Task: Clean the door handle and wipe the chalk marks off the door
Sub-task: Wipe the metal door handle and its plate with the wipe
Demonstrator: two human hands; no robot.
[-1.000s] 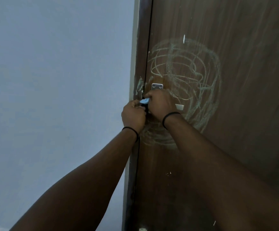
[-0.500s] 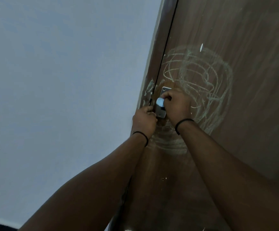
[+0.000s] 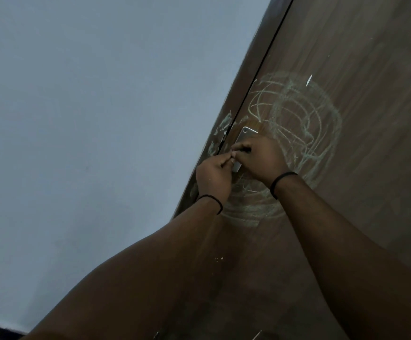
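Both your hands, left hand [image 3: 213, 176] and right hand [image 3: 261, 160], close over the handle plate [image 3: 246, 134]; rush, and chalk scribbles [image 3: 297, 119] smear.

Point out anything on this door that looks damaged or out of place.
Chalk scribbles loop across the door around the metal plate, where both hands work, left hand and right hand. Paler smears mark the frame beside the gap. A few white flecks dot the lower door; chips or paint, I cannot tell.
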